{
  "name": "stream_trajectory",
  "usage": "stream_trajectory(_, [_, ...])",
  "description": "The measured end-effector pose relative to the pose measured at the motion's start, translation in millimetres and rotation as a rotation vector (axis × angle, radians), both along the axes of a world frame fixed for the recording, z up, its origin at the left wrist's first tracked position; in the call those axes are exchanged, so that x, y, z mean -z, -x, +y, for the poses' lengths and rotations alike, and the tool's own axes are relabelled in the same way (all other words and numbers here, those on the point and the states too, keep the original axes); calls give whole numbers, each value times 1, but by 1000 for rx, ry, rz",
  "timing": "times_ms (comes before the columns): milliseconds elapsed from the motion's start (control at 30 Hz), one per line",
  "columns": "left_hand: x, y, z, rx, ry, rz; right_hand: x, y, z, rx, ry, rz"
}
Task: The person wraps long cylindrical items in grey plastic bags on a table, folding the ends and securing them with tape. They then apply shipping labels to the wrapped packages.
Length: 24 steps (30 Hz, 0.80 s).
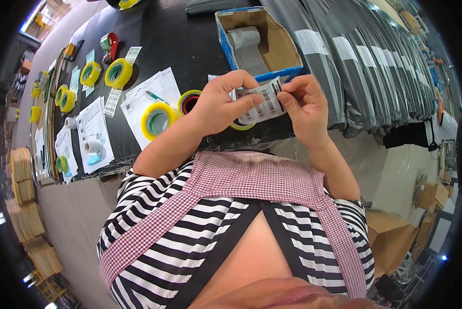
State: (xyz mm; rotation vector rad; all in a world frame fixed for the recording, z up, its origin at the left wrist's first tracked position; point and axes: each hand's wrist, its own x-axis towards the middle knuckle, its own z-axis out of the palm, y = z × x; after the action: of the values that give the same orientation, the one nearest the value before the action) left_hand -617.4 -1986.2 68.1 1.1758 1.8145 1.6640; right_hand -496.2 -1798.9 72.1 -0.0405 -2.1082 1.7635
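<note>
A strip of white barcode labels (268,104) stretches between my two hands over the near edge of the black table. My left hand (223,100) grips its left part between thumb and fingers. With thumb and curled fingers, my right hand (305,108) pinches the strip's right end, beside a narrow dark edge. Just beyond the hands stands an open cardboard box (287,54) with blue edges, and a roll of labels (244,38) lies inside it. A yellow tape roll with a red core (189,102) sits by my left wrist. Another tape roll (241,126) is partly hidden under the labels.
Grey plastic-wrapped packages (339,67) with white labels stand in a long row at the right. Printed sheets (133,110), a pen (156,97) and several yellow tape rolls (118,73) lie on the table's left. An open carton (390,237) stands low at the right.
</note>
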Motion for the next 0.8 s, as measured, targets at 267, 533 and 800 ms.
stream_trajectory(267, [-1, -44, 66, -105, -172, 261, 0, -36, 52, -42, -275, 49])
stream_trajectory(533, [-5, -103, 180, -169, -147, -174, 22, -80, 161, -99, 0, -26])
stream_trajectory(800, [-1, -148, 265, -275, 56, 124, 19, -115, 263, -135, 48, -236])
